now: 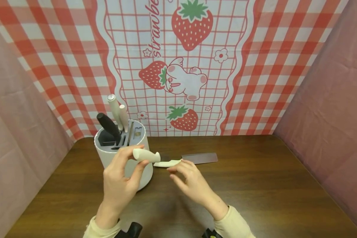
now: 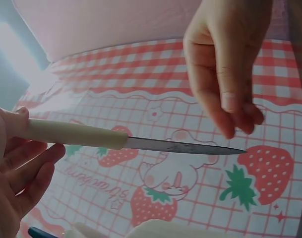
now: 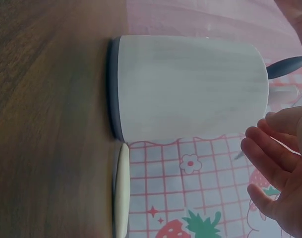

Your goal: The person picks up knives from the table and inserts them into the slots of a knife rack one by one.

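Note:
In the head view my left hand [image 1: 119, 181] pinches the cream handle of a knife [image 1: 146, 155] between thumb and fingers, beside the knife block [image 1: 145, 177]. The left wrist view shows this knife's narrow, pointed blade [image 2: 175, 146] stretching out level from the handle. My right hand [image 1: 193, 181] holds nothing; its fingers are loosely bent, and they hang near the blade's tip without touching it. Behind that hand a cleaver [image 1: 200, 158] with a broad blade and cream handle lies on the table. The hand partly hides where handle and blade meet.
The round white block has a grey slotted top. A black handle [image 1: 108, 126] and two pale handles [image 1: 114, 109] stick up from it. A strawberry-print cloth [image 1: 232, 109] hangs behind the brown wooden table [image 1: 256, 185], with pink cloth at both sides.

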The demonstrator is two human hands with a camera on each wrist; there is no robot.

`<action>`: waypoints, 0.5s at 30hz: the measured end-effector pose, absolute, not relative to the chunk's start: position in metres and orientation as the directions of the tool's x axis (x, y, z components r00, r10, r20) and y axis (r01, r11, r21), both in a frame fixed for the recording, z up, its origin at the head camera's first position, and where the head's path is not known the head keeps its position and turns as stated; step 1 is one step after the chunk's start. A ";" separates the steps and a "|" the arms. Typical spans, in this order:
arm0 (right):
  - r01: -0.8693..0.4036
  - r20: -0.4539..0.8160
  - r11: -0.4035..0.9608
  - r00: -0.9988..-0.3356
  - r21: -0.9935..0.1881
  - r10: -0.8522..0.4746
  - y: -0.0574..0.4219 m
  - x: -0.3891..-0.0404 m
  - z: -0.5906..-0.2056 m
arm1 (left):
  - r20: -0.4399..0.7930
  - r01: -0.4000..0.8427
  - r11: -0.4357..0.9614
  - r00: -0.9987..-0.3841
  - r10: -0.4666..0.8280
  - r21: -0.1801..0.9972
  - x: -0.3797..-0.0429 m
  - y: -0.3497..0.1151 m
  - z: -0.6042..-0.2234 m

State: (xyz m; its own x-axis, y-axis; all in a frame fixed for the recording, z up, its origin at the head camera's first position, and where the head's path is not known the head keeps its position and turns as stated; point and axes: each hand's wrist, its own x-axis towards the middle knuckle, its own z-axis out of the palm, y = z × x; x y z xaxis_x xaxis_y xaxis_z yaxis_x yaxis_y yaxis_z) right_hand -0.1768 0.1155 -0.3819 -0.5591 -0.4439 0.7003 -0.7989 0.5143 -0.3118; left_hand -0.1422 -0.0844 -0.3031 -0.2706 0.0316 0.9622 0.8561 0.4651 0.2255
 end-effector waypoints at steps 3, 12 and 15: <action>-0.794 0.692 0.523 -0.566 -0.310 -0.449 0.116 -0.177 -0.383 | 0.973 0.855 0.477 -0.230 -0.006 0.205 -0.138 -0.086 -0.299; -0.792 0.682 0.528 -0.570 -0.307 -0.459 0.116 -0.179 -0.386 | 0.974 0.832 0.521 -0.092 -0.209 0.191 -0.131 -0.090 -0.286; -0.784 0.670 0.540 -0.580 -0.306 -0.463 0.117 -0.181 -0.388 | 0.958 0.828 0.520 -0.065 -0.280 0.209 -0.130 -0.092 -0.284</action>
